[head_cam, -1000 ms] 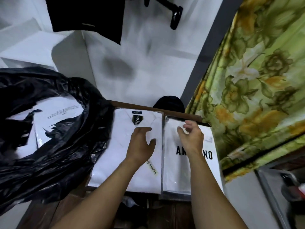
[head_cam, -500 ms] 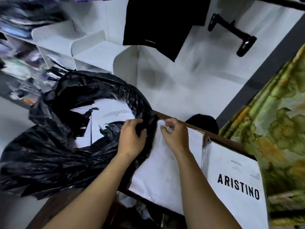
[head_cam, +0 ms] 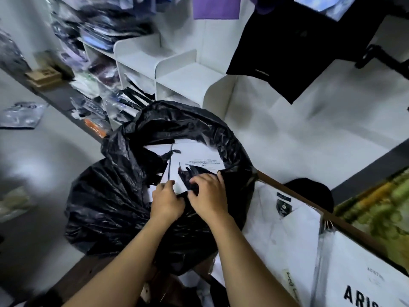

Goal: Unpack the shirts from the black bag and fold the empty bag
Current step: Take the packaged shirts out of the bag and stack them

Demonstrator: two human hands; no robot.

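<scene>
Unpacking partway — shirts (head_cam: 281,235) on bench (head_cam: 75,275), more inside black bag (head_cam: 110,196); left hand (head_cam: 168,202), right hand (head_cam: 208,196) in tight grip on its mouth; folding ahead.

Glossy black bag (head_cam: 115,196), white packaged shirts (head_cam: 281,235), green-yellow floral curtain (head_cam: 376,218).

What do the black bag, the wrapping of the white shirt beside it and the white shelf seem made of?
The black bag: thin plastic film, glossy, finely crinkled. The shirt wrapping: probably clear plastic; glare and soft wrinkles show. The white shelf: smooth matt panels with rounded corners, perhaps painted metal or board.
</scene>
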